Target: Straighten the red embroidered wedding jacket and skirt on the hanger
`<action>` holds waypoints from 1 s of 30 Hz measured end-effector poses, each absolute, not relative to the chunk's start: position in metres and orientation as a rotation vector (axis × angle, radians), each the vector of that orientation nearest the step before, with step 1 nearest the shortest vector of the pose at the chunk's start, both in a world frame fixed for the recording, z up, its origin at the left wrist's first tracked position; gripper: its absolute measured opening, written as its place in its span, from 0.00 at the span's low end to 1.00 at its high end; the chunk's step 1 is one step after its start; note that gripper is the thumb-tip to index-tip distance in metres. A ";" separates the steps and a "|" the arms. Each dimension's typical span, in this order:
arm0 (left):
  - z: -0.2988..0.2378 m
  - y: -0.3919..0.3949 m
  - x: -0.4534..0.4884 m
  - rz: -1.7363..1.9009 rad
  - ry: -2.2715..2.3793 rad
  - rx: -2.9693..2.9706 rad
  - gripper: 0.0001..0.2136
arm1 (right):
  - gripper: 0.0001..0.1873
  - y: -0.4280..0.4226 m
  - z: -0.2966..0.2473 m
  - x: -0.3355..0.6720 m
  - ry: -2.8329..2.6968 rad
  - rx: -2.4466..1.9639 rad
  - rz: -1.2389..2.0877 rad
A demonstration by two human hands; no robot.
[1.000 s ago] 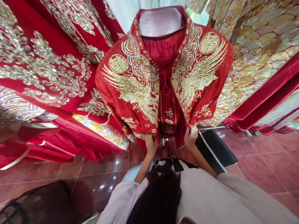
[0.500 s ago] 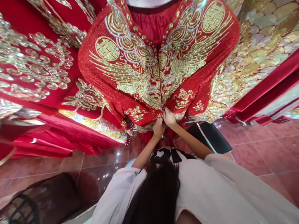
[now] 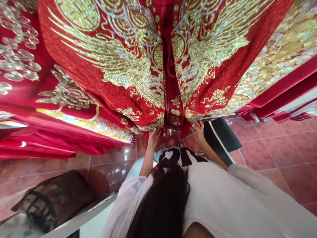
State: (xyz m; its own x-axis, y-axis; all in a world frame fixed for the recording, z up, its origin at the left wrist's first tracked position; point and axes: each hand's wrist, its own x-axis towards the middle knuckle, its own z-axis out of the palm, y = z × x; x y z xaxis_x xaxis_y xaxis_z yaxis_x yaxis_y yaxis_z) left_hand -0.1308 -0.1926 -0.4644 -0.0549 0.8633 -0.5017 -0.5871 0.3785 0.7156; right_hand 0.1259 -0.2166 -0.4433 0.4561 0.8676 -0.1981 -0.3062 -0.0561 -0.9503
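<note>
A red jacket with gold phoenix embroidery hangs before me, its front parted down the middle. Through the gap shows a red inner panel with small gold motifs. At the bottom hem, left of the gap, my left hand holds the jacket's edge with bent fingers. My right hand pinches the hem on the other side of the gap. The fingertips of both hands are partly hidden by the fabric.
Red garments with crystal beading hang at the left, and a gold scaled garment at the right. A black flat-topped seat stands low at right. On the left lies a dark brown bag above the tiled floor.
My hands, together at the bottom of the front closure before, have moved apart to either side. The jacket's front has opened, and it looks closer and larger now.
</note>
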 end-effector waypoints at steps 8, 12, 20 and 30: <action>-0.444 -0.200 -0.097 1.083 1.034 0.279 0.17 | 0.23 -0.208 -0.411 0.111 -0.352 -1.089 1.271; -0.431 -0.204 -0.083 1.048 1.024 0.265 0.16 | 0.23 -0.217 -0.397 0.094 -0.355 -1.099 1.311; -0.400 -0.218 -0.069 1.122 1.010 0.268 0.24 | 0.24 -0.235 -0.377 0.071 -0.389 -1.311 1.029; -0.384 -0.221 -0.059 1.158 0.975 0.293 0.28 | 0.20 -0.232 -0.367 0.063 -0.520 -1.270 1.279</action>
State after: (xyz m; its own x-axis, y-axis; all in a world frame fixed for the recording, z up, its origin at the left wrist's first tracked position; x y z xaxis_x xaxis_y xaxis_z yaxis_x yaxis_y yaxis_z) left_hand -0.0590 -0.2205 -0.3836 0.0639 0.8677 -0.4930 -0.6342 0.4167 0.6512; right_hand 0.0627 -0.2320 -0.3666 0.2960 0.8942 -0.3358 -0.4059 -0.2005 -0.8916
